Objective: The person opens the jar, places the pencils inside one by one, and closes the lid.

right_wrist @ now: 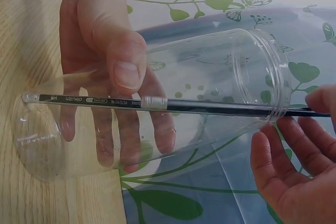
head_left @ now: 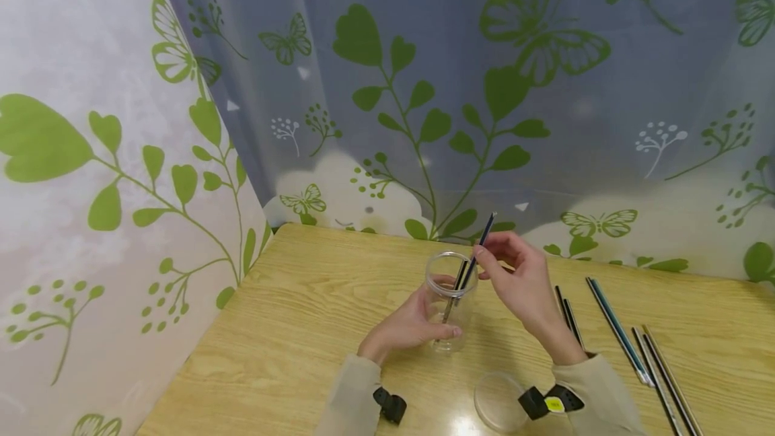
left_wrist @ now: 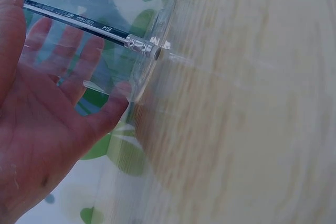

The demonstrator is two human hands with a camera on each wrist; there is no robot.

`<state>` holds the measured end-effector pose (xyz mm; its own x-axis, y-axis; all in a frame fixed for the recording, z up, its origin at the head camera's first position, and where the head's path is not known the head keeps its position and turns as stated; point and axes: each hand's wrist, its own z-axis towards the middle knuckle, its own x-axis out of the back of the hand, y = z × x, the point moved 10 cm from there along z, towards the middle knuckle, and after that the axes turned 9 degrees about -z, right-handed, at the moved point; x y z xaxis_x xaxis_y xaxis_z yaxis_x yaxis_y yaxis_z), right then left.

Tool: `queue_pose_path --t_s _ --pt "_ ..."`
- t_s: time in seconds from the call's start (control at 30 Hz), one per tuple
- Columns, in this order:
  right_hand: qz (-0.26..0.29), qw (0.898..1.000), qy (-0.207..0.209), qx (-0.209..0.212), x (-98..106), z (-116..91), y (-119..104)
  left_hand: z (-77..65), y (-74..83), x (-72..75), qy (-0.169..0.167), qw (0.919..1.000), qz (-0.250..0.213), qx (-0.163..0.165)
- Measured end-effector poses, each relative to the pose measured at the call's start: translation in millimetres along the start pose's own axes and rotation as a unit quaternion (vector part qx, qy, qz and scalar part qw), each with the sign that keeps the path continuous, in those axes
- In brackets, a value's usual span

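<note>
L hand point(head_left: 407, 330) grips the clear jar point(head_left: 455, 315) over the counter point(head_left: 272, 301), jar mouth up & leaning a bit; can't tell if the base touches the wood. R hand point(head_left: 522, 279) pinches a dark pencil point(head_left: 487, 230) btwn thumb & fingers, upper end sticking out above the grip, lower part inside the jar mouth. Another pencil point(head_left: 461, 269) is already in the jar, tilted.

Head view: L thumb across jar front, other L fingers mostly hidden behind it. R wrist view fills that in: L fingers wrapped round the far side, a bit apart, seen thru the clear wall, thumb on the near side. Same view shows the held pencil's silver band well down in the jar, overlapping the other pencil. Print (HB etc.) is legible only in the wrist views; L wrist view also gives a close look at an eraser end by the jar base, but no R hand there.

Around: clear round lid point(head_left: 500, 404) flat on the counter nr the R sleeve point(head_left: 596, 389), w/ the black wrist strap point(head_left: 549, 402) partly over its edge. More pencils to the R: dark pair point(head_left: 570, 318), near ends cut off by the R forearm; bluish ones point(head_left: 617, 330); another group point(head_left: 665, 377), running out of frame. Leaf-&-butterfly cloth point(head_left: 448, 153) hangs behind.
</note>
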<state>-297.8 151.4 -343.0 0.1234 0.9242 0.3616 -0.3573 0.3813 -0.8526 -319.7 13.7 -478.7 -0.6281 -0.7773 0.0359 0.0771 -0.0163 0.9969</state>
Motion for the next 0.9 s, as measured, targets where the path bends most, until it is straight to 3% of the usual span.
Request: queue_pose_path --t_s 0.53,0.9 --pt "0.001 1.000 0.015 0.009 -0.5 3.1 -2.4 -1.3 1.7 -0.8 0.003 1.0000 -0.001 0.006" --pt "-0.035 0.998 0.021 0.047 -1.9 4.5 -7.0 -1.4 -0.7 0.0 0.004 1.0000 0.000 0.009"
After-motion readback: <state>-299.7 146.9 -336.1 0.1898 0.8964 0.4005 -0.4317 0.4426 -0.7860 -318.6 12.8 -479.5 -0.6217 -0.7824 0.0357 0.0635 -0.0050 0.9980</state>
